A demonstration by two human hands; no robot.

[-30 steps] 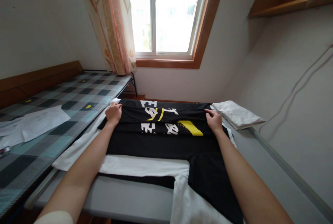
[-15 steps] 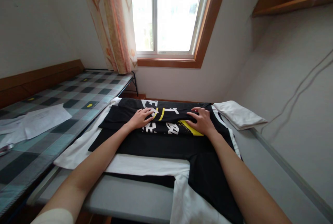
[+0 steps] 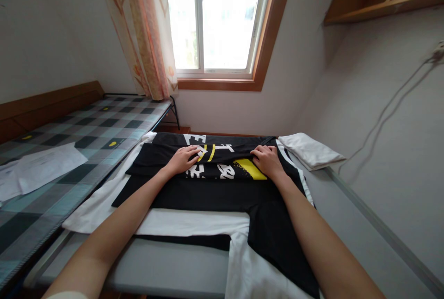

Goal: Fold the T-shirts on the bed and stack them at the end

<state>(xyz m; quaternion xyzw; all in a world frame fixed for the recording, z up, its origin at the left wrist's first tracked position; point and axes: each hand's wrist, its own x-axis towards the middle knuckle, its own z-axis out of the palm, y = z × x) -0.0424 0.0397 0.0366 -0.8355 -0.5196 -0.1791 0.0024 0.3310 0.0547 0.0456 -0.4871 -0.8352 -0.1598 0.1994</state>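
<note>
A black T-shirt (image 3: 208, 192) with white lettering and yellow marks lies partly folded over a white garment (image 3: 194, 222). My left hand (image 3: 182, 158) rests on the printed part, its fingers curled together on the black cloth by the fold. On the right side of the print, my right hand (image 3: 268, 160) has its fingers bent and pinched on the same fold. The fingertips of both hands are partly hidden in the fabric. One black sleeve hangs toward me beside my right forearm.
The clothes lie on a grey board-like surface (image 3: 166, 262). A folded white cloth (image 3: 312, 151) sits at its far right. At left stands a bed with a checked mattress (image 3: 138, 109), bearing white papers (image 3: 52, 169). A wooden shelf (image 3: 381, 9) juts out at upper right.
My right hand's spread fingers have drawn in and closed on the shirt's fold. The left fingers have come slightly closer together. The view has shifted a little to the right.
</note>
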